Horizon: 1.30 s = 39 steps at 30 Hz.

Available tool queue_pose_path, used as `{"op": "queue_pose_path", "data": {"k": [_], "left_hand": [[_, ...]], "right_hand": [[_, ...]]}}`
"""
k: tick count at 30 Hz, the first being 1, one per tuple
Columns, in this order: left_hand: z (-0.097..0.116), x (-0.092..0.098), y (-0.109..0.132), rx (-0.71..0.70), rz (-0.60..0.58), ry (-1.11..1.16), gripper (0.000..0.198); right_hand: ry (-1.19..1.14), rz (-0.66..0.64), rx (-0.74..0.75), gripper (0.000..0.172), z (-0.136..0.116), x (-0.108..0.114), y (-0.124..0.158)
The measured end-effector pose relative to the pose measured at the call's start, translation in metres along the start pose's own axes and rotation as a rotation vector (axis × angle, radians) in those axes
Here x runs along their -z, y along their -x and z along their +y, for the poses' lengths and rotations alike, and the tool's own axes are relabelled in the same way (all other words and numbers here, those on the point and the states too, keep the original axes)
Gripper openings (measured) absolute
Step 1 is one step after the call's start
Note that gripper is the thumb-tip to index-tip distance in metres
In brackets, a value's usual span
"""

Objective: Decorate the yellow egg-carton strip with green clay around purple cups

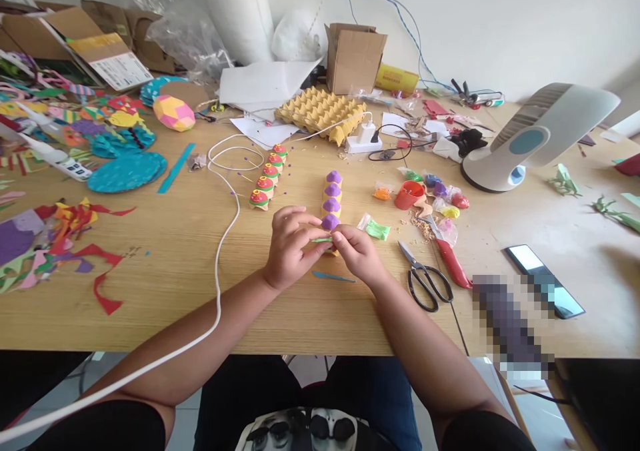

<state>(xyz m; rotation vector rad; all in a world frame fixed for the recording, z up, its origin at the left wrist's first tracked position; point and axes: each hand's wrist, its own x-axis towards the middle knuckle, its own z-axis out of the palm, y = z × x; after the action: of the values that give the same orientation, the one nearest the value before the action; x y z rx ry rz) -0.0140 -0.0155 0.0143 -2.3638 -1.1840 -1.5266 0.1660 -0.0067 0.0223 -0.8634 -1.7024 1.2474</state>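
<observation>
On the table (270, 317), near middle, the left hand (294, 249) and right hand (359, 252) meet, about equally close, over the purple-topped strip's (331, 205) near end — its long axis runs far. Left fingers pinch green clay (321, 239); whether the right grips it, I cannot tell.

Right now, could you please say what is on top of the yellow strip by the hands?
Four purple domes show in a row on the yellow strip. The left hand and right hand cover much of its near end, so anything on top there is hidden.
</observation>
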Motion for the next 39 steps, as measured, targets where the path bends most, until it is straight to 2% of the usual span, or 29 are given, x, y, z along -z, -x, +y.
{"op": "queue_pose_path", "data": {"k": [5,10,15,17,19,21,22,24,26,31,33,35,39], "left_hand": [[-0.004,0.000,0.004,-0.012,-0.003,-0.025,0.008],[-0.006,-0.001,0.005,0.005,-0.012,-0.059,0.005],[-0.004,0.002,0.002,-0.011,0.018,-0.062,0.005],[-0.002,0.003,0.001,-0.007,0.039,-0.039,0.004],[-0.002,0.003,0.000,0.020,0.047,-0.022,0.004],[-0.002,0.002,-0.001,0.056,0.036,-0.027,0.005],[-0.002,0.002,-0.001,0.067,0.030,-0.034,0.005],[-0.003,0.001,0.000,0.072,0.021,-0.043,0.006],[-0.004,0.001,0.000,0.067,0.016,-0.041,0.007],[-0.005,0.001,0.001,0.060,0.014,-0.042,0.010],[-0.005,0.001,0.001,0.046,0.003,-0.047,0.010],[-0.005,0.000,0.001,0.025,-0.012,-0.043,0.013],[-0.006,0.000,0.001,0.019,-0.010,-0.014,0.018]], "right_hand": [[-0.065,0.008,-0.041,0.045,0.000,0.000,-0.001],[-0.132,0.050,-0.091,0.046,0.002,0.001,-0.003],[-0.170,0.072,-0.088,0.043,0.000,0.001,-0.002],[-0.198,0.130,-0.105,0.040,0.000,0.002,-0.002],[-0.261,0.257,-0.136,0.036,0.002,0.005,-0.004],[-0.381,0.383,-0.161,0.031,0.005,0.009,-0.007],[-0.452,0.403,-0.168,0.027,0.006,0.011,-0.009],[-0.550,0.370,-0.190,0.023,0.008,0.013,-0.010],[-0.570,0.293,-0.213,0.026,0.008,0.013,-0.010],[-0.424,0.041,-0.248,0.038,-0.001,0.005,-0.003],[-0.358,-0.013,-0.248,0.041,-0.004,0.004,-0.002],[-0.330,-0.012,-0.250,0.039,-0.005,0.005,-0.002],[-0.339,0.097,-0.268,0.039,-0.001,0.008,-0.004]]}}
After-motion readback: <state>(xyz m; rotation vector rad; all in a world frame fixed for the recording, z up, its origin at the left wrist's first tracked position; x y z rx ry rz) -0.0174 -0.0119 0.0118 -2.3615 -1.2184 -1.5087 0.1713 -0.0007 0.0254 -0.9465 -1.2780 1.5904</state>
